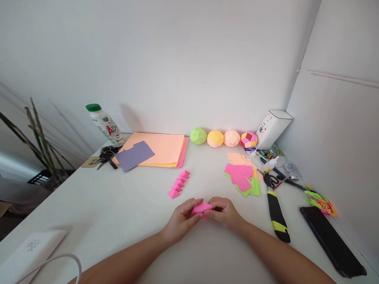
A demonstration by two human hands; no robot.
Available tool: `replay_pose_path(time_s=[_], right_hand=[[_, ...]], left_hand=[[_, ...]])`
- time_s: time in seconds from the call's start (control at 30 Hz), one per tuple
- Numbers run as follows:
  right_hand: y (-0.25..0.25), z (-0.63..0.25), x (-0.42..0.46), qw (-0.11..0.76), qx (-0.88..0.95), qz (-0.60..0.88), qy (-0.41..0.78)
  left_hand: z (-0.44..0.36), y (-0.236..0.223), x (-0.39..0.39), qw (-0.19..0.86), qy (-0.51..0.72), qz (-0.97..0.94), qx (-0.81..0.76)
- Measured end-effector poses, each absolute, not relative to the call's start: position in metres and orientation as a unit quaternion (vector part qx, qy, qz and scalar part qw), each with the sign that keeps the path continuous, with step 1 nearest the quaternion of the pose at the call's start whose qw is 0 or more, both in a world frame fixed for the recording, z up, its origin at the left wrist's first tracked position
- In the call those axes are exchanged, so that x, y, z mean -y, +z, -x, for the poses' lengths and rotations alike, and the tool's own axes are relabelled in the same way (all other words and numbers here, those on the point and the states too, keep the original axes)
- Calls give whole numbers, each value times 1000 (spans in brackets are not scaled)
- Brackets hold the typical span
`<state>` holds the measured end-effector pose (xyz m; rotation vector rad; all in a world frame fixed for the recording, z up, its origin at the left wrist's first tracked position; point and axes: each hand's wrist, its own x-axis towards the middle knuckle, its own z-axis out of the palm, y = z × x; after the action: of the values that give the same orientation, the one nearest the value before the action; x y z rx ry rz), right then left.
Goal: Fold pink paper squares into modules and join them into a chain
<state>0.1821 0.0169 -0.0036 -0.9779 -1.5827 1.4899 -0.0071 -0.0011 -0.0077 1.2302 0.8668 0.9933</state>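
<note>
My left hand [180, 219] and my right hand [223, 213] meet low over the white table [118, 205], both pinching one small pink folded paper piece [201, 208] between their fingertips. Just beyond them lies a row of several finished pink folded paper units [179, 184]. To the right sits a loose pile of pink, green and orange square paper sheets [243, 177].
Along the back wall: a green-capped bottle [105, 123], orange and pink paper sheets with a purple card [156, 152], keys [106, 154], several paper balls [223, 138], a white box [272, 128]. Right side: scissors and pens [278, 179], utility knife [276, 215], black phone [333, 240]. A white device [29, 250] sits front left.
</note>
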Motion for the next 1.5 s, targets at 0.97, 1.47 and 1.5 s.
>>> replay_pose_path(time_s=[0.97, 1.47, 1.5], right_hand=[[1, -182, -17, 394, 623, 392, 551], [-3, -181, -19, 401, 545, 384, 628], [-3, -181, -19, 402, 552, 379, 625]], left_hand=[[6, 2, 2, 523, 378, -630, -432], [7, 6, 1, 513, 341, -670, -413], [7, 6, 1, 514, 341, -670, -413]])
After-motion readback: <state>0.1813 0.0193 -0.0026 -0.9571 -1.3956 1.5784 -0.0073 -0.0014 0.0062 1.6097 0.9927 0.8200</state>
